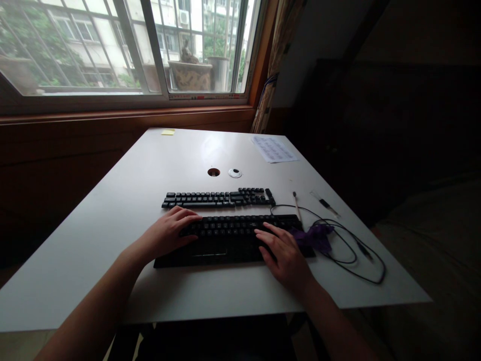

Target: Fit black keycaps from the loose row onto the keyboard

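Observation:
A black keyboard [225,238] lies near the front of the white table [112,210]. My left hand [171,231] rests on its left end, fingers stretched over the keys and holding nothing. My right hand [283,253] lies flat on its right half, fingers spread. Just behind this keyboard lies a second black keyboard [218,198], smaller, which neither hand touches. A purple cloth [315,236] sits at the near keyboard's right end, beside my right hand.
A black cable [349,260] loops at the right of the table. A thin brush [296,204] and a small tool [326,203] lie behind the cable. A cable hole [213,172] and its white cap [235,173] are mid-table, with a printed sheet [273,149] and yellow note [168,132] further back. The window is behind.

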The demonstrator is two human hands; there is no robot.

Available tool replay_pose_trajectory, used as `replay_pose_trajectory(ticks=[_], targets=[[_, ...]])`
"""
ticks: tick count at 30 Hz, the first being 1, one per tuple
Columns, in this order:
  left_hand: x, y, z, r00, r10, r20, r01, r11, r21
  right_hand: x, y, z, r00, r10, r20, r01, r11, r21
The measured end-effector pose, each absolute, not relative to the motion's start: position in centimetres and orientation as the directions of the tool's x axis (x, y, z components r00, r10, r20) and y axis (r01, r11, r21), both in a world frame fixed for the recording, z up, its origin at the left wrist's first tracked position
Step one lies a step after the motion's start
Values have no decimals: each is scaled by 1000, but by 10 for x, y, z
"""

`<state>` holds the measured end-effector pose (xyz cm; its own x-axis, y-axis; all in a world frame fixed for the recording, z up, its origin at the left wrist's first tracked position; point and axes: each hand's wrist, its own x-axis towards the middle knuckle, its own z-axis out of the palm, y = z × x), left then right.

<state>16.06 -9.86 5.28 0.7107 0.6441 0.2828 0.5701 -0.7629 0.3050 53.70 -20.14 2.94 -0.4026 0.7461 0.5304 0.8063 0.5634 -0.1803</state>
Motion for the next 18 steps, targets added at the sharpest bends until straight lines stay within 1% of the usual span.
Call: replay_pose_trajectory(ticks=[8, 18], targets=[[160, -99, 51, 710, 642, 290, 570, -765, 298, 538, -201, 30, -404, 740, 538, 814, 559, -158], [161, -98, 51, 707, 642, 297, 566, -765, 307, 539, -201, 28, -397, 757, 518, 819, 547, -172]])
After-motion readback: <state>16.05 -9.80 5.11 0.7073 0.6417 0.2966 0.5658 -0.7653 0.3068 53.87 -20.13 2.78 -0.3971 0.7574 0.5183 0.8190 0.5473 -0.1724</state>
